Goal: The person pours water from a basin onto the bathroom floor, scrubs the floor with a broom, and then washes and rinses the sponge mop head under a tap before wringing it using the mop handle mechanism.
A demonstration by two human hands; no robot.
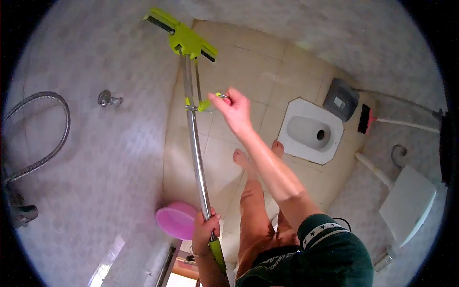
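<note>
A sponge mop with a lime-green head point(187, 42) and a silver pole point(197, 148) slants up the left-centre of the head view, its head raised towards the wall at the top. My left hand point(206, 226) is wrapped round the lower pole, just above its green grip point(216, 253). Partway up the pole, my right hand point(234, 111) is closed on the green lever point(204, 104). The lever's end is partly hidden by my fingers. A thin rod runs from the lever to the head.
A squat toilet point(306, 131) is set in the tiled floor by my feet, with a grey dustpan point(341, 99) and a broom point(366, 119) beyond it. A pink basin point(178, 220) stands by the left wall. A tap point(109, 99) and shower hose point(64, 119) stick out there. A white cistern point(407, 204) hangs right.
</note>
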